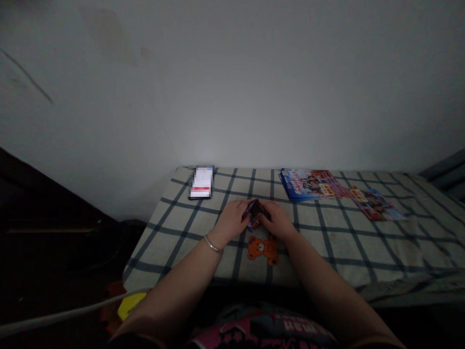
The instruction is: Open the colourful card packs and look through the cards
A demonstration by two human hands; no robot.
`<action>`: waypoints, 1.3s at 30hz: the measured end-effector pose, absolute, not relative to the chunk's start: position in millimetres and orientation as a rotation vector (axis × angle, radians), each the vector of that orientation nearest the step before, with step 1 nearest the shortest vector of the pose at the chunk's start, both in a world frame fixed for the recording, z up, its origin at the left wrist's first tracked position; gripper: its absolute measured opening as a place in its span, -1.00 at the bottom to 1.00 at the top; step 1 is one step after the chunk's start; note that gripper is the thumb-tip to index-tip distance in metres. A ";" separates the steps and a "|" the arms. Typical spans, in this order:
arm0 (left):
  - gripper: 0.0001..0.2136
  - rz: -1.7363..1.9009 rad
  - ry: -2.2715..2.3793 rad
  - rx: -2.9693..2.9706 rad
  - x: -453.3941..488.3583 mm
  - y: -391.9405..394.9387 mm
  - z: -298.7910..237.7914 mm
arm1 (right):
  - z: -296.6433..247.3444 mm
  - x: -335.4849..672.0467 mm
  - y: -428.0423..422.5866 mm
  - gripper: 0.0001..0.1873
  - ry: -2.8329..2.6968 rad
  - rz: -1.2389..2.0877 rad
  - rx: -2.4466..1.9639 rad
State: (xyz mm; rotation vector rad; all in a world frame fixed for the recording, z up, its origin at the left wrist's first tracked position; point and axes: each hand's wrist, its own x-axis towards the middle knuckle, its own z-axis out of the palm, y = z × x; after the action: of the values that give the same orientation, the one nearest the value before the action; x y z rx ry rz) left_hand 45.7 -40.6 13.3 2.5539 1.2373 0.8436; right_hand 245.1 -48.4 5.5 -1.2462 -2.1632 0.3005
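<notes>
**Cloth (174, 228) with left hand (232, 218) and right hand (279, 219) on one small paper (255, 211)**

Wall (236, 97) behind; cloth runs up to it, so the wall probably works as a backstop. Stack (308, 184) and loose flyer (378, 203) lie flat at right, well apart from the hands, likely parked there to leave elbow room; whether their corners touch, can't tell. Both hands: fingers curled partway in, thumbs toward each other, paper gripped between them. Two-sided hold probably keeps it steady and in shape. Phone (202, 183) flat at far left near the wall, screen up and lit, maybe for easy viewing. Paper sits mid-cloth, just beyond the bear (264, 249), right in front of the person; looks folded, exact folds too dark and small to tell. Bear lies flat on the cloth; print or patch, unclear. Bangle (211, 243) worn on the left wrist.

Counts: wall 1, cloth 1, stack 1 (at least two sheets by the doubled edge; total can't tell), loose flyer 1, hands 2, phone 1, bear 1, held paper 1, bangle 1.
</notes>
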 end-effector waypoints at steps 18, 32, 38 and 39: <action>-0.75 0.859 1.653 2.280 53.4 -47.6 23.7 | 13.6 226.8 -55.8 -0.70 -2.253 0.153 -1.298; -0.83 0.883 1.701 2.195 60.5 -41.8 17.2 | 17.2 220.9 -62.2 -0.77 -2.203 0.052 -1.217; -0.86 0.877 1.783 2.172 61.1 -37.0 15.4 | 16.0 219.6 -61.7 -0.78 -2.175 0.020 -1.286; -0.85 0.855 1.795 2.174 60.7 -36.3 15.3 | 15.4 219.4 -61.6 -0.78 -2.147 0.013 -1.320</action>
State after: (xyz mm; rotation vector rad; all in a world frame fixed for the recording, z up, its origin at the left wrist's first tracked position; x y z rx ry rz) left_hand 60.7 -36.3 15.3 2.1743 1.7946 0.8546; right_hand 219.4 -61.6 15.4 -1.3198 -2.1465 0.0131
